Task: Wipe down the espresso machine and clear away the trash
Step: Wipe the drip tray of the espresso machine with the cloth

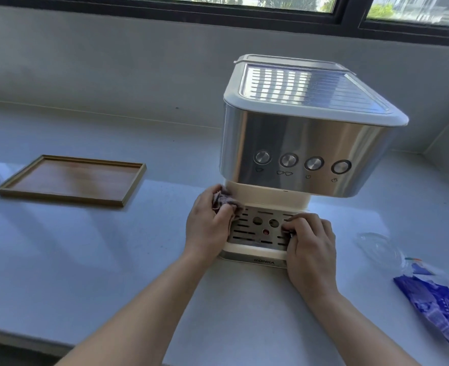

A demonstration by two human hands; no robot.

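While L hand (208,220) grips cloth (224,200) at drip tray (260,231), 9 o'clock edge, R hand (310,241) presses curled fingers on grate at 3 o'clock, holding nothing visible. Wipe in progress on machine (305,138); trash (434,299) at 4 o'clock not yet cleared. Group head hidden under housing; wrapper cut off by frame.

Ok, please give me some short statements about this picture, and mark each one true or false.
1. The left hand holds a cloth. True.
2. The right hand rests on the drip tray. True.
3. The wooden tray holds a cup. False: nothing lies in it.
4. The blue wrapper lies left of the machine. False: it lies to the right.
5. The machine has two buttons. False: four.
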